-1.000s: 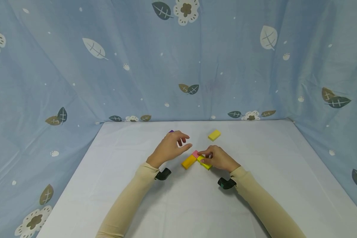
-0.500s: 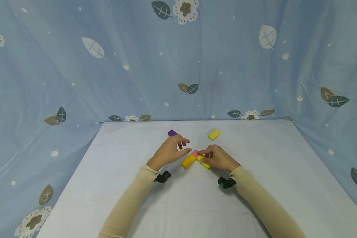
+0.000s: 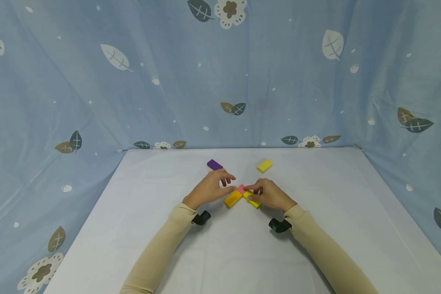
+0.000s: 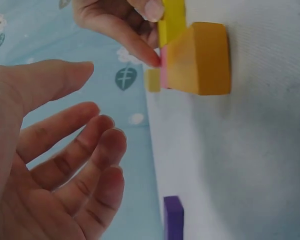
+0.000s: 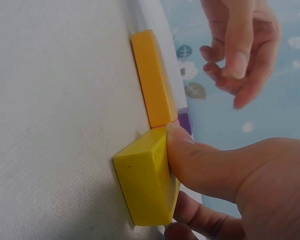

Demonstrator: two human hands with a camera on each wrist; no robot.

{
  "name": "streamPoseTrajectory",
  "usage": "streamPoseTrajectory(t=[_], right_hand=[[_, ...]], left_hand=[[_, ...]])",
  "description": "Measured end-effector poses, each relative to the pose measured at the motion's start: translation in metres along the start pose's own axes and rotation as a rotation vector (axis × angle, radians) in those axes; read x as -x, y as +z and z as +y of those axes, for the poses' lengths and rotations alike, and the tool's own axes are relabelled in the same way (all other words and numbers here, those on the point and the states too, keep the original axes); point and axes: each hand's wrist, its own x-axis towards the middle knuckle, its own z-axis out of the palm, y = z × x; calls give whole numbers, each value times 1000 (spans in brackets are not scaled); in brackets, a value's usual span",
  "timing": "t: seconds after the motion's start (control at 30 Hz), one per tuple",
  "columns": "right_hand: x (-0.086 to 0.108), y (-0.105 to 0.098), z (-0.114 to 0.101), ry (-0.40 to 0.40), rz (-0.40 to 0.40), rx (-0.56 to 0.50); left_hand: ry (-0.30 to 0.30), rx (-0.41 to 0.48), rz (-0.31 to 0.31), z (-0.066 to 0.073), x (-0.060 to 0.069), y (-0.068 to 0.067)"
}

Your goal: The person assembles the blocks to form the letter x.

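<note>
My right hand (image 3: 273, 195) pinches a bright yellow block (image 5: 142, 175) lying on the white table, thumb on its upper face. Its index finger reaches to a small pink block (image 3: 241, 189), largely hidden in the right wrist view. An orange block (image 3: 233, 199) meets the pink and yellow ones at a corner, forming an angle. My left hand (image 4: 65, 150) hovers left of these blocks with loosely bent fingers and holds nothing. Just beyond it lies a purple block (image 3: 214, 164), partly covered by that hand in the head view.
A pale yellow block (image 3: 264, 165) lies farther back on the white table (image 3: 316, 175). Blue patterned cloth (image 3: 279, 81) hangs behind the table and along its sides. Dark wrist cameras (image 3: 280, 226) sit below both wrists.
My left hand has come slightly down and toward me, so more of the purple block shows. The right hand and the joined blocks have stayed in place.
</note>
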Motion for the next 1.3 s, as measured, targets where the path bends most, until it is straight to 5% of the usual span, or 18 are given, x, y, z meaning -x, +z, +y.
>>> streamPoseTrajectory(t=[1.3], right_hand=[[0, 0, -1, -14, 1, 10]], left_hand=[[16, -19, -132, -11, -4, 27]])
